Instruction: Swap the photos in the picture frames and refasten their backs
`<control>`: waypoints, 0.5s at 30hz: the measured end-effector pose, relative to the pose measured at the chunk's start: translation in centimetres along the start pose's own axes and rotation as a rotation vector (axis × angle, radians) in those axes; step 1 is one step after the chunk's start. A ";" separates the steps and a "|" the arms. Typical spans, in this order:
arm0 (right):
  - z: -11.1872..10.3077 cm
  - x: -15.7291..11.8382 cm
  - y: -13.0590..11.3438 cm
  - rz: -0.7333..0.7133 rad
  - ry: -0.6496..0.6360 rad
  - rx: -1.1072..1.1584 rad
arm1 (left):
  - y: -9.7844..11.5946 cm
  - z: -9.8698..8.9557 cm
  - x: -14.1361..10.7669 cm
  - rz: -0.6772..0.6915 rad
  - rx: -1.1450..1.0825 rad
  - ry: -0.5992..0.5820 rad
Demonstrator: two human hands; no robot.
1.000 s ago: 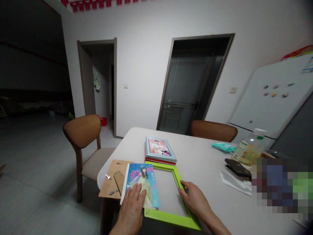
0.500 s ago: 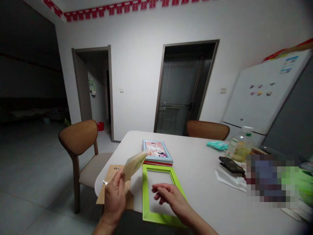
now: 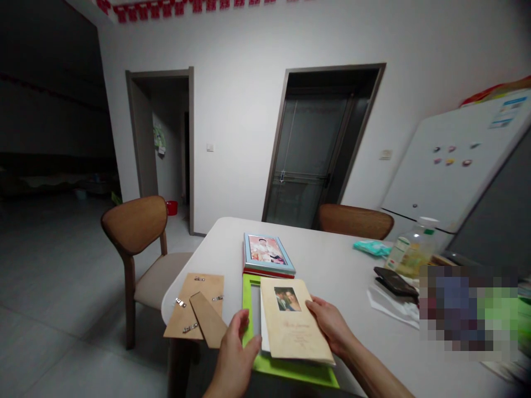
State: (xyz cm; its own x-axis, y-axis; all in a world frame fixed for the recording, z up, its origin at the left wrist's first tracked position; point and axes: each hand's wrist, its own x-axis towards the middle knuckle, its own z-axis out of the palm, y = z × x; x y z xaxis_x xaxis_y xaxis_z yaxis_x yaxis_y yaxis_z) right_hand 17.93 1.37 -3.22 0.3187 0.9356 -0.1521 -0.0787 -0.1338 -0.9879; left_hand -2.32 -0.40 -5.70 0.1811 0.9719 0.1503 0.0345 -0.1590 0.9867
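My right hand [image 3: 332, 326] grips the right edge of a cream card [image 3: 290, 331] that bears a small photo of two people. The card is over a lime green frame [image 3: 248, 298], with a white sheet showing under its left side. Beside the card's left edge, my left hand [image 3: 238, 345] has thumb and fingers apart and holds nothing. A brown backing board [image 3: 182, 315] with metal clips and a stand leg lies at the table's left edge. Behind the green frame sits a light blue framed picture [image 3: 246, 260] on something red.
On the white table [image 3: 332, 260] at right are a bottle [image 3: 410, 251], a black phone-like object [image 3: 396, 282], a white sheet and a teal packet [image 3: 371, 248]. Wooden chairs stand at the left [image 3: 136, 224] and far side [image 3: 357, 220].
The card has moved right from my left hand into my right hand and now lies face up over the green frame. My left hand has let go of it, uncovering the backing board.
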 end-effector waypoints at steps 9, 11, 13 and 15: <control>1.7 2.5 2.2 -0.041 -0.024 -0.172 | -0.3 0.1 -1.3 0.266 0.591 -0.200; 1.7 2.9 2.1 -0.088 -0.005 -0.262 | -0.4 0.0 -1.3 0.303 0.657 -0.240; 1.5 3.0 1.8 -0.167 0.023 -0.459 | 0.0 -0.1 -1.3 0.322 0.736 -0.306; 1.3 2.8 1.4 -0.262 0.062 -0.783 | 0.6 -0.1 -1.3 0.314 0.809 -0.366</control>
State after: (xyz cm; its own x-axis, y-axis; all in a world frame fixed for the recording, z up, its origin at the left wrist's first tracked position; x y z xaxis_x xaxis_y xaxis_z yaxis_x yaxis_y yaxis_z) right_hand 17.45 4.24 -4.94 0.2886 0.9515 0.1069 0.6787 -0.1246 -0.7237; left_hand -2.58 -1.72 -5.29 0.5910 0.7708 0.2377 0.5789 -0.6106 0.5404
